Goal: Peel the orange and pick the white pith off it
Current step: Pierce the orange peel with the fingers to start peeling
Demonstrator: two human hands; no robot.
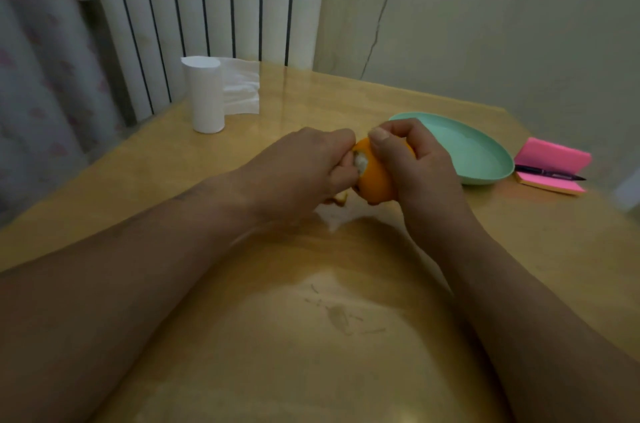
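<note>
Orange (pixel 375 176), held just above the table (pixel 242 336) beside the green plate (pixel 485 159): our right hand (pixel 415 159) grips its body, our left hand (pixel 311 162) pinches the torn peel edge; we judge it light, soft, slippery with juice.

Two bare arms are in view. The left forearm (pixel 138 266) and right forearm (pixel 502 284) are uncovered down to the left hand (pixel 301 162) and right hand (pixel 419 159). A faint dark mark (pixel 187 195) sits near the left wrist. The right thumbnail (pixel 379 135) is short.
</note>
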